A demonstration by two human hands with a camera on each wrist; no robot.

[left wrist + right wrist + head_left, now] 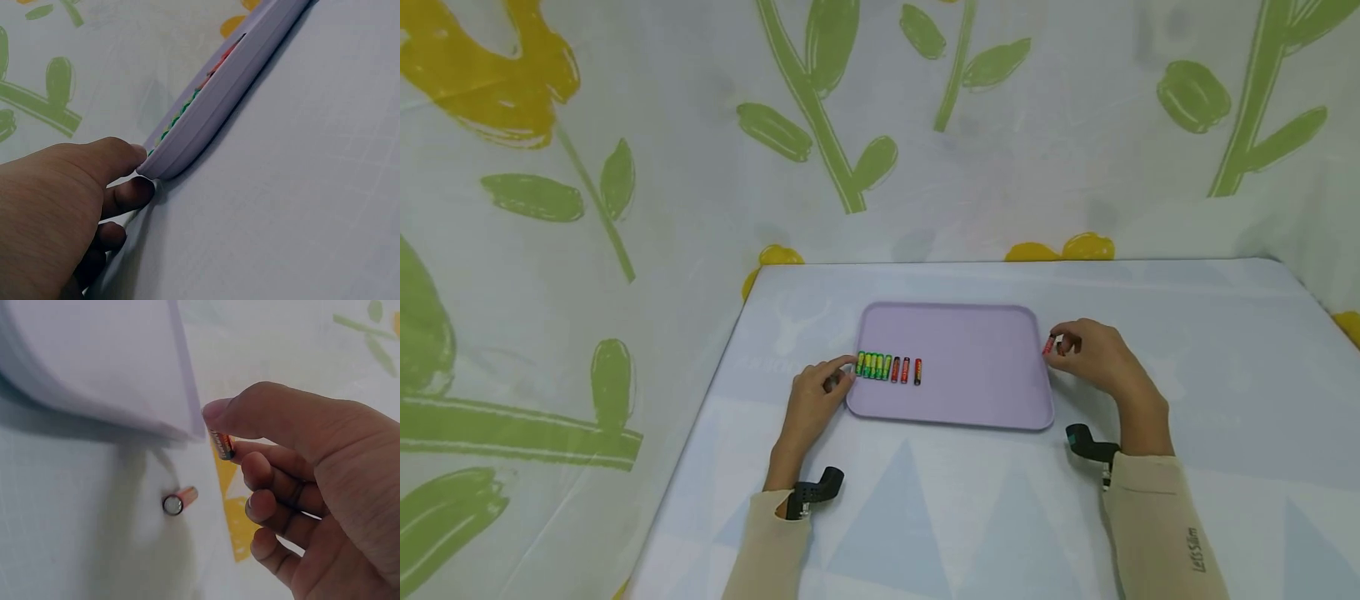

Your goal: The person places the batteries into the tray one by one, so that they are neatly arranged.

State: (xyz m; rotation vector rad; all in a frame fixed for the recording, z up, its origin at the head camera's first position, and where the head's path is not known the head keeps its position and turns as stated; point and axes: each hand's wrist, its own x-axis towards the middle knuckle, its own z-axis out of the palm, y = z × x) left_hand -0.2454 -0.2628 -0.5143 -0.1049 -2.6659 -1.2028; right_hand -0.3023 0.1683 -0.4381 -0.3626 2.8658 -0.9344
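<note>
My left hand (814, 402) pinches the left rim of a lilac tray (970, 408), beside a row of batteries. In the left wrist view its thumb (128, 156) lies at the rim, with the other fingers bent below. On the tray several green batteries (877, 367) stand side by side with three red-and-black batteries (906, 370), the last one a little apart. My right hand (1093, 357) pinches a red battery (222, 445) between thumb and forefinger, just outside the tray's right edge. Another red battery (181, 500) is on the table below that hand.
A pale table cover (887, 508) with blue triangles lies under the tray. Behind and to the left hangs a white cloth (685, 125) printed with green leaves and yellow flowers. Each wrist wears a black camera mount (816, 492).
</note>
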